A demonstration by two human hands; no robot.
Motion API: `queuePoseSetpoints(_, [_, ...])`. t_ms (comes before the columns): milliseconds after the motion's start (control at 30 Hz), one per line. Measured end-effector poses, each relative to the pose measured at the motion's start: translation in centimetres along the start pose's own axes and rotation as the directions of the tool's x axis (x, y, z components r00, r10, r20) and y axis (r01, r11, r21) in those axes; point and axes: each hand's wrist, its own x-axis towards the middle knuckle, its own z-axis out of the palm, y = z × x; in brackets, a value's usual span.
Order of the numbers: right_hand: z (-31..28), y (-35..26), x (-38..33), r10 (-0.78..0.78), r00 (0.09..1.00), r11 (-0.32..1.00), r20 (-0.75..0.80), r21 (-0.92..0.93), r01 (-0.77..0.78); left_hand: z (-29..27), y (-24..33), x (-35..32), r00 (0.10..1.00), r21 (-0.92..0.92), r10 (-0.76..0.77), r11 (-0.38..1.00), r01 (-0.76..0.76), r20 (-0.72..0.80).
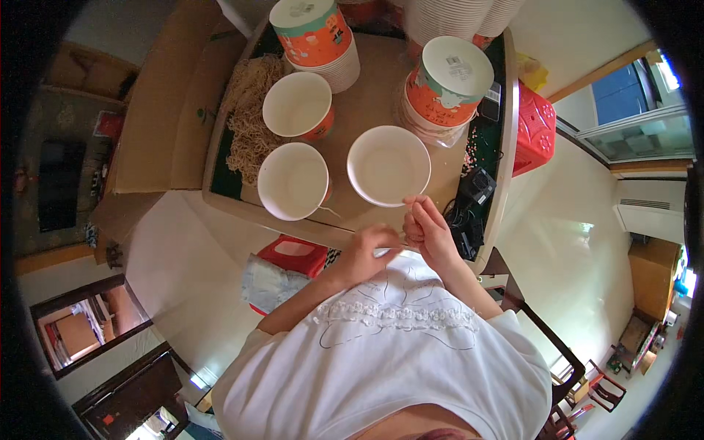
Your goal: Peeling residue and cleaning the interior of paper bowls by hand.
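At the far left a flattened cardboard box leans against the desk. On the left part of the desk lies a heap of dry noodles, and just to its right stand two open paper cups, one farther and one nearer, both white inside and orange outside. Behind them, at the far edge, a stack of cups lies turned with its base toward the camera.

Below the near edge of the desk, left of the person, a red stool holds a pale folded cloth.

The left hand is curled in a loose fist at the near edge of the desk, fingers bent inward (what it grips, if anything, is too small to tell). Just beside it, the right hand has its fingers pressed together in a pinch, held at the near rim of a white paper bowl that sits open and empty near the middle of the desk. Whatever is pinched cannot be made out.

Farther right and back, another stack of cups rests in clear wrapping. A black device with cables lies at the desk's right edge, and a red plastic crate stands just beyond it.
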Motion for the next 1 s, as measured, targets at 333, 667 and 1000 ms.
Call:
queuePoseSetpoints(333, [0.1, 0.5, -0.6, -0.388, 0.91, 0.571, 0.148, -0.736, 0.363, -1.3, 1.1, 2.9, 0.93, -0.494, -0.364, 0.82, 0.289, -0.06])
queuePoseSetpoints(667, [-0.6, 1.0, -0.9, -0.482, 0.861, 0.417, 0.162, -0.822, 0.388, -0.3, -0.3, 3.3, 0.865, -0.777, -0.497, 0.517, 0.358, 0.068])
queuePoseSetpoints(1000, [-0.2, -1.3, -2.1, -0.529, 0.839, 0.299, 0.131, -0.896, 0.328, -2.0, -0.1, 3.5, 0.816, -0.752, -0.546, 0.455, 0.478, 0.188])
